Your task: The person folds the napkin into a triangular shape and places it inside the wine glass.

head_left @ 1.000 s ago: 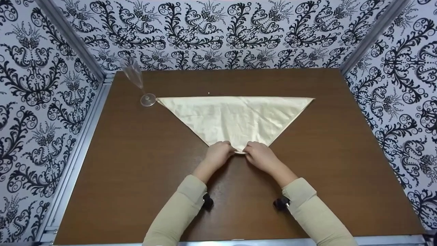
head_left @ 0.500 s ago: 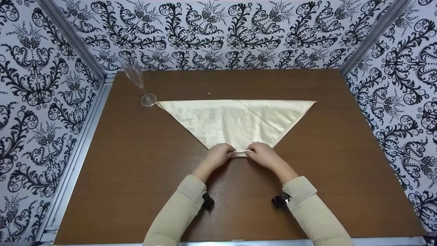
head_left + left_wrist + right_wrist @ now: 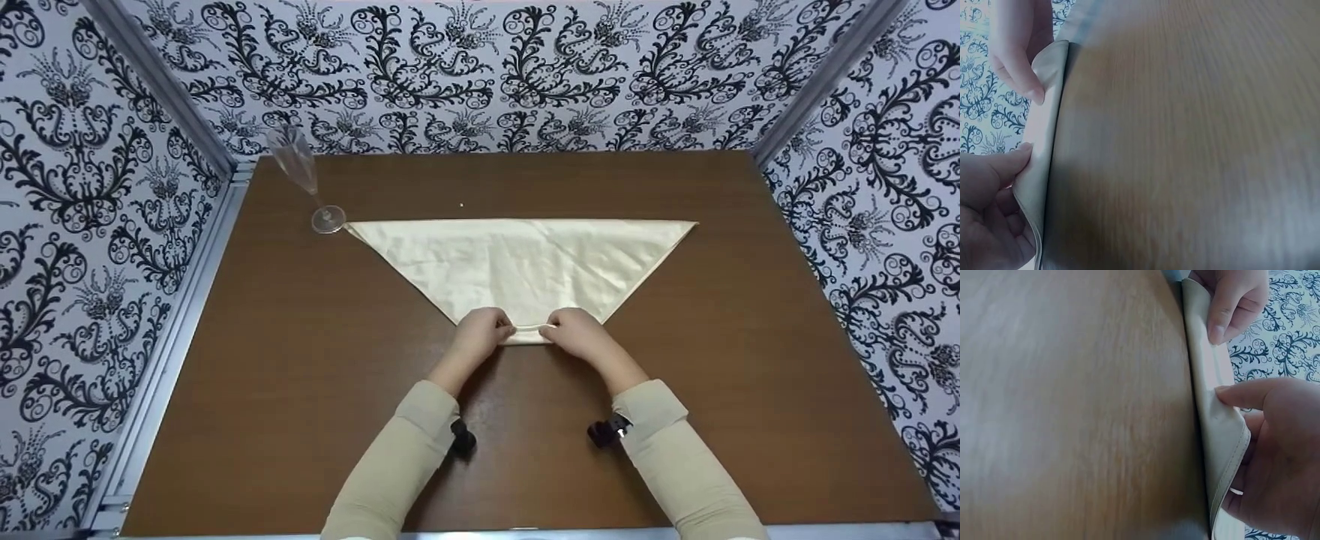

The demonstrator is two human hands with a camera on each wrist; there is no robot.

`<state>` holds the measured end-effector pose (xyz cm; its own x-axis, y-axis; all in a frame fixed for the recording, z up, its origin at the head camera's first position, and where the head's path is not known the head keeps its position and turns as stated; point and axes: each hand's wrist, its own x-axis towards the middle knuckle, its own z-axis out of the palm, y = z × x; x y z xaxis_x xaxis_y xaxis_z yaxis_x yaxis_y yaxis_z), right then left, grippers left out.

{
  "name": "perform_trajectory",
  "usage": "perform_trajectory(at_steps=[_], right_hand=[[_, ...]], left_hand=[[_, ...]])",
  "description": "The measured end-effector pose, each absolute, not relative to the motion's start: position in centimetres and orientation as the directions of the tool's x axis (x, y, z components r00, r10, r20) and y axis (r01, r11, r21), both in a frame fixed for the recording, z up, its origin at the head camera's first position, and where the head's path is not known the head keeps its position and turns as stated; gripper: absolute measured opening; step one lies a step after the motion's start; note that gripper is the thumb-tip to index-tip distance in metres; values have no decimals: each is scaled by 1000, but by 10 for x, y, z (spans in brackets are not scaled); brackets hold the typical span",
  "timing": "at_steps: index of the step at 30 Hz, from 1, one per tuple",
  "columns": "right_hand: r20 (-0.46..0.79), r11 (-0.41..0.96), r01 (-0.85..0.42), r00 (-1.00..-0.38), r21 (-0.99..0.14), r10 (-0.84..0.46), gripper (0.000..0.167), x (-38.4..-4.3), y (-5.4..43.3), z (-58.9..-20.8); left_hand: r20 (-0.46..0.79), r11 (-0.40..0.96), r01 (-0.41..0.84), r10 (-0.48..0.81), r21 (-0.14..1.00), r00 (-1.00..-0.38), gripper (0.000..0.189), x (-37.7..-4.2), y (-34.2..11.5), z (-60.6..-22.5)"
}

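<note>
A cream satin cloth napkin (image 3: 517,262), folded to a triangle, lies with its long edge away from me and its near tip turned up into a narrow fold. At the left end of that fold my left hand (image 3: 481,331) pinches the fabric between thumb and fingers. My right hand (image 3: 577,332) pinches the right end, a short gap apart. In the left wrist view, the left thumb presses the turned-up fold (image 3: 1042,135) from the near side. The right wrist view shows the right thumb on the stitched fabric (image 3: 1221,422), with fingers partly hidden behind it.
A clear stemmed flute glass (image 3: 328,219) stands at the far left, its foot close to the napkin's left corner. The brown wooden table (image 3: 300,390) is bordered by patterned walls (image 3: 450,75) at the back and sides. A tiny white speck lies behind the napkin.
The napkin has slid slightly toward me. Its near tip, earlier a small edge between my hands, has been turned over into a wider flat fold, with both hands still pinching it.
</note>
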<state>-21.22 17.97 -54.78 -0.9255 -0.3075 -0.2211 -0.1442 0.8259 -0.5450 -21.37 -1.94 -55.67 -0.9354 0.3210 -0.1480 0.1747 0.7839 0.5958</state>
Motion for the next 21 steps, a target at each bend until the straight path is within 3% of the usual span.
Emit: perform_trajectory(at_steps=[9, 21], right_hand=[[-272, 860, -113, -921, -498, -278, 32, -216, 177, -544], [-294, 871, -75, -924, -486, -244, 27, -215, 183, -535]], left_hand=[[-133, 827, 206, 317, 523, -939, 20, -218, -22, -554], [-134, 846, 188, 289, 499, -948, 25, -217, -21, -556]])
